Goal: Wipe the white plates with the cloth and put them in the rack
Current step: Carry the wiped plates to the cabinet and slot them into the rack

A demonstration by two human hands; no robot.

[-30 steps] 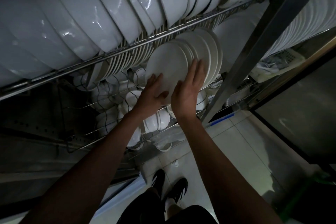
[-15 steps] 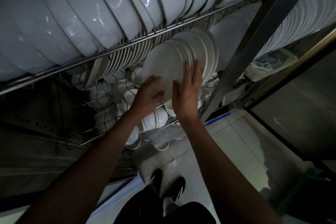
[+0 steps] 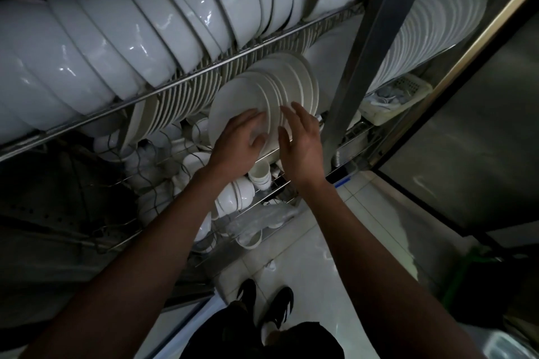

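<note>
**Seating the front plate in the rack**

On the far left I see the upper shelf of the rack packed with large white bowls, tilted and overlapping on their edges. Below that rail stands a row of plates on edge, and under them a wire basket of small cups.

My left hand is on the front plate of the row, its fingers curled against the lower face and the thumb tucked near the rim, so I judge it is grasping this plate. The plate stands nearly upright, leaning on the stack of plates behind it.

My right hand is just right of it, released, with fingers straight and spread, the fingertips touching or almost touching the rims of the stack; I cannot tell which. I see no cloth in either hand or anywhere nearby, so the wiping of this plate seems done and I am on the racking step.

To do it well, I would ease the plate's bottom edge down into its slot with the left hand while the right steadies the neighbours, so nothing tips forward. I would let go only once the plate bears on the wires, since glazed rims can slide and the cups sit directly below.

Further right stand the steel post, another row of plates and a pale plastic basket
</note>
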